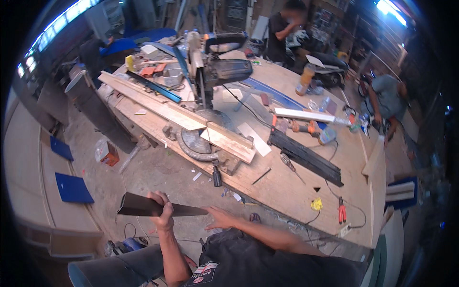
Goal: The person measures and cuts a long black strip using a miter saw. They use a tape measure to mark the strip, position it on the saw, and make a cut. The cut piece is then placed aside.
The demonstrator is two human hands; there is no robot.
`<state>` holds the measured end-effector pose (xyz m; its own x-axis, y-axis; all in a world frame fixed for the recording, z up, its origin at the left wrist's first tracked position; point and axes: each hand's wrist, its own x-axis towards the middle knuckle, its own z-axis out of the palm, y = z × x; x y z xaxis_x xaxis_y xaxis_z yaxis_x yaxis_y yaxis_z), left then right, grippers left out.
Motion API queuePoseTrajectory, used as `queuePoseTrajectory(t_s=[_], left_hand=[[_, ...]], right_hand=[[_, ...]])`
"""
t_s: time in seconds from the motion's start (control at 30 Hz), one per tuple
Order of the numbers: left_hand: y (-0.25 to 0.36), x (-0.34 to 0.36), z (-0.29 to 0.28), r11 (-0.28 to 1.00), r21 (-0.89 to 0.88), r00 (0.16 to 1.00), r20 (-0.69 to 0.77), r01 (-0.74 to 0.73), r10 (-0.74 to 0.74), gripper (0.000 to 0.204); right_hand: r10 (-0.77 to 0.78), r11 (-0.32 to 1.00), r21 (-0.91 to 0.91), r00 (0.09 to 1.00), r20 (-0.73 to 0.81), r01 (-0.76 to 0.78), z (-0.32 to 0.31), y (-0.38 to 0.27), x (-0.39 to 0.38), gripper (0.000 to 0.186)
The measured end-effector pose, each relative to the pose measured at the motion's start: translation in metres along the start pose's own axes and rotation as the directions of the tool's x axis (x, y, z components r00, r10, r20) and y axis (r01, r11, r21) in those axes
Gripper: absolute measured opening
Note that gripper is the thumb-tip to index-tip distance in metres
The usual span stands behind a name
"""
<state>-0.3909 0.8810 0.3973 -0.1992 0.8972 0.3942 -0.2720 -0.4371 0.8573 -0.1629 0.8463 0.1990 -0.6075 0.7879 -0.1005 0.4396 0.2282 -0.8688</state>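
A long dark brown channel-shaped strip (pixel 138 205) lies across the front of my body, off the bench. My left hand (pixel 162 210) is closed round it near its wider, left end. At the strip's narrow right end is my right hand (pixel 220 218), its fingers stretched out; whether they touch the strip I cannot tell. Beyond my hands a miter saw (pixel 229 71) stands on the workbench (pixel 296 205), its head raised. Pale wooden boards (pixel 162 107) lie along the saw's base, with a shorter wooden piece (pixel 229 145) at their right.
Pliers (pixel 342 210), a screwdriver (pixel 291 166), a long black tool case (pixel 306 157) and an orange power drill (pixel 306 128) lie on the bench. Large dark tubes (pixel 98 112) stand at left. One person (pixel 279 36) is at the back, another (pixel 387 98) crouches at right.
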Motion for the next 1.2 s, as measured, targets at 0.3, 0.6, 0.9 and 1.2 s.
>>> queuePoseTrajectory(t_s=[0.3,0.6,0.9,1.2], left_hand=[[0.047,0.011,0.015,0.975,-0.213,0.995,-0.068,0.054,-0.070,0.023],[0.028,0.044,-0.048,0.865,-0.493,0.859,-0.399,0.094,-0.321,0.039],[-0.084,-0.026,-0.025,0.788,-0.362,0.797,-0.168,0.498,-0.581,0.028],[-0.096,-0.052,-0.024,0.735,-0.260,0.742,-0.090,0.626,-0.664,0.023]], right_hand=[[0.114,0.993,-0.013,0.992,-0.061,-0.115,-0.005,-0.009,-0.020,0.072],[0.209,0.977,0.080,0.958,-0.198,-0.197,-0.027,-0.056,-0.051,0.049],[0.363,0.888,0.325,0.930,-0.064,-0.324,-0.057,-0.092,-0.007,0.041],[0.354,0.877,0.330,0.934,0.047,-0.349,-0.069,-0.089,0.025,0.042]])
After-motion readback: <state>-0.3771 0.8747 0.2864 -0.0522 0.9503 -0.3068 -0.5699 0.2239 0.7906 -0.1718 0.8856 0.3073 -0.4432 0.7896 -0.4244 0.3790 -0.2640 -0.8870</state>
